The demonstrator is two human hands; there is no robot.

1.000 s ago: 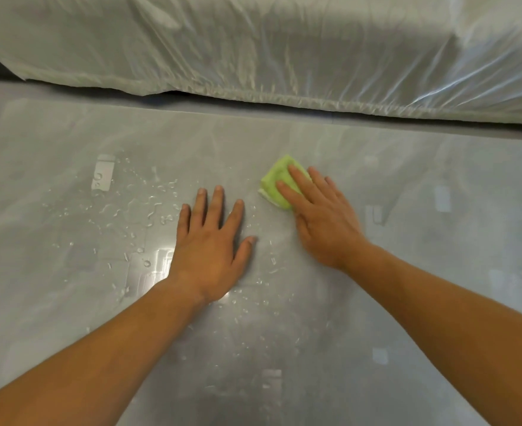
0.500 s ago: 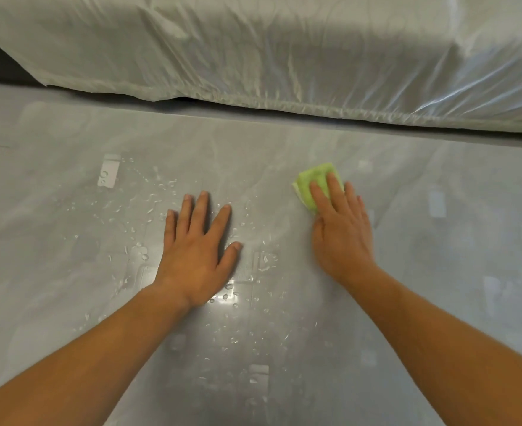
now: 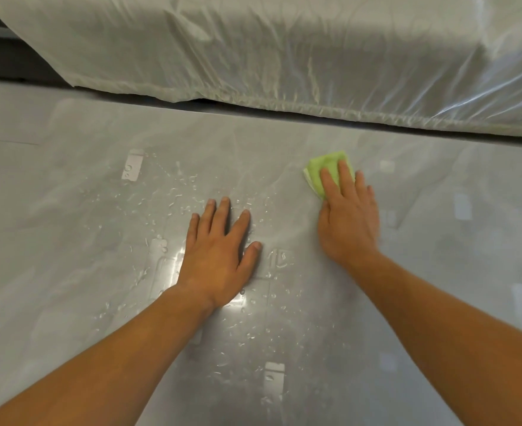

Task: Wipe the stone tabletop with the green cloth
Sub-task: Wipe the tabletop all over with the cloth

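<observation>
Cloth [image 3: 317,171] points away under straight fingers [image 3: 329,184] of right hand [image 3: 347,224]; left hand [image 3: 216,256] splayed flat.

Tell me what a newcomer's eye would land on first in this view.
The bright green cloth stands out first, right of centre on the grey stone tabletop, pressed flat under the fingers of the right hand. Next, the left hand lies flat at centre among scattered water droplets. Behind the table's far edge, a shiny plastic sheet fills the top.
</observation>
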